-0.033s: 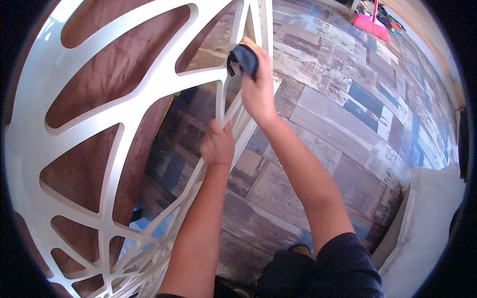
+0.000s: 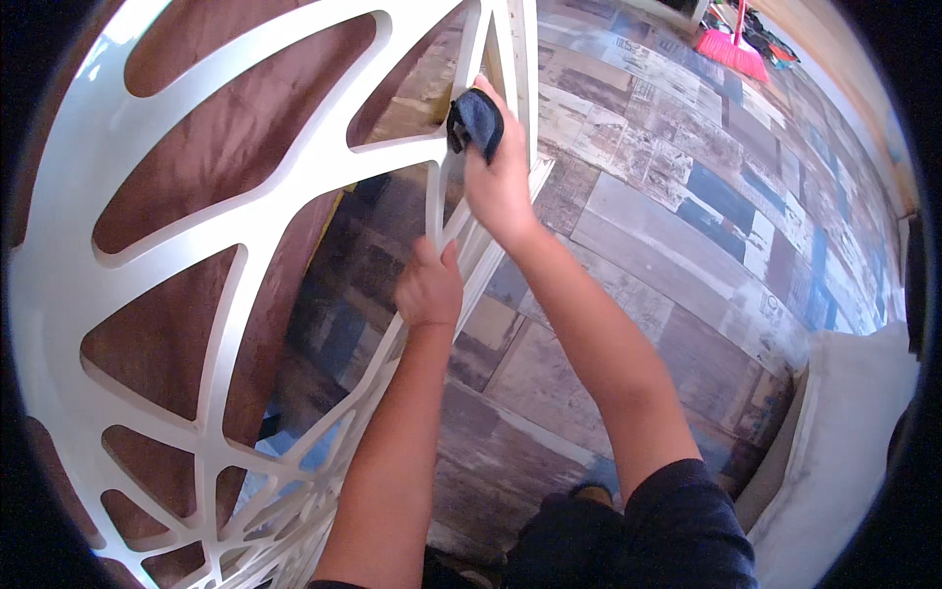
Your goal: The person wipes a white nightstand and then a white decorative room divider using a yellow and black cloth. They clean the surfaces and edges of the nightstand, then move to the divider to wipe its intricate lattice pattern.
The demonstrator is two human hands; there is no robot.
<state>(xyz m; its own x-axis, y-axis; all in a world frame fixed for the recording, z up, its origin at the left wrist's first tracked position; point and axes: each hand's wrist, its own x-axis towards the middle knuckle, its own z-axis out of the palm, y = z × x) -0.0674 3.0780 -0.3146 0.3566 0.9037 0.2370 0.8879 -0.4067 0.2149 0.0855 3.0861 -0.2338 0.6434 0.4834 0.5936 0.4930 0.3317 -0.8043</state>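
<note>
A large white panel with curved, branching cutouts fills the left side. My left hand is closed round a slim strut at its right edge, below the middle. Higher up the same edge, my right hand grips a dark blue-black cloth, bunched against the panel where several struts meet. The fingertips of the right hand are partly hidden behind the cloth and panel.
A brown surface shows behind the panel's openings. Patchwork-patterned flooring lies to the right. A pink broom stands at the far right, and a white fabric-covered piece is at the near right.
My right hand and the cloth have shifted slightly to the left along the panel. The left hand keeps its place on the strut.
</note>
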